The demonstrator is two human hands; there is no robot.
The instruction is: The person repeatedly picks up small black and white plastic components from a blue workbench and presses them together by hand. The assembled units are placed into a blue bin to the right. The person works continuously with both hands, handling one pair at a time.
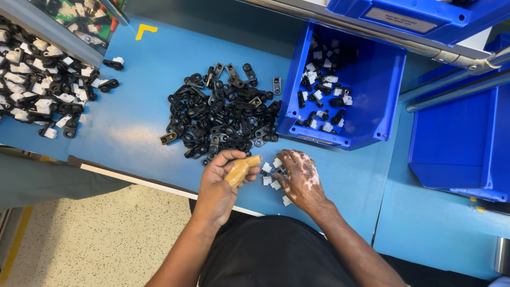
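Table: light blue worktop fills the frame.
Bin: blue plastic bin, upper right, holds mixed parts.
Pile: black plastic clips, centre.
Left hand: closed around tan finger-shaped tool.
Right hand: fingers spread flat on small white plastic pieces, lower centre.

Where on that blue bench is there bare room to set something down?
Bare patches: between the left heap of black-and-white parts and the central black pile, and below the blue bin, right of the right hand. Crowded: around the small white pieces by both hands; the left hand holds a tan tool.
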